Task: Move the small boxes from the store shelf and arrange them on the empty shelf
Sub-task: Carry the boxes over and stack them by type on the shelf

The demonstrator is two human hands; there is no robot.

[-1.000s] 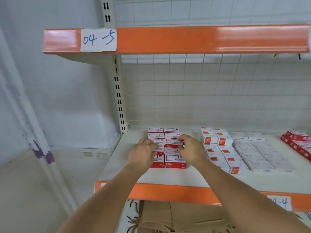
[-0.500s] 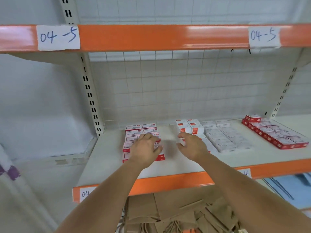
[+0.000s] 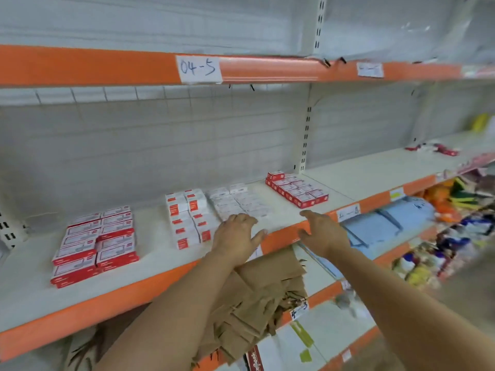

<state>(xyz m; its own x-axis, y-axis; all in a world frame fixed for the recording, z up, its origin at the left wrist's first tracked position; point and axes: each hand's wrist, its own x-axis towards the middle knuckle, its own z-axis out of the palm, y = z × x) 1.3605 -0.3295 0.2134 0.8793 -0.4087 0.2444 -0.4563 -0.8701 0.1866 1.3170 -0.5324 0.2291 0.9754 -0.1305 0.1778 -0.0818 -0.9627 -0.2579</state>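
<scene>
Both hands reach forward with fingers spread and released, holding nothing. The left hand (image 3: 237, 236) hovers over the front of the shelf (image 3: 160, 263), just beside a block of white boxes with red ends (image 3: 188, 218). The right hand (image 3: 322, 231) hangs over the shelf's orange front edge (image 3: 281, 238), near a paper label (image 3: 348, 212). Further left, red and white small boxes (image 3: 97, 243) lie in two neat columns. Pale boxes (image 3: 238, 203) sit behind the left hand, and a red row (image 3: 297, 190) lies further right. Brown paper bags (image 3: 257, 295) fill the shelf below.
</scene>
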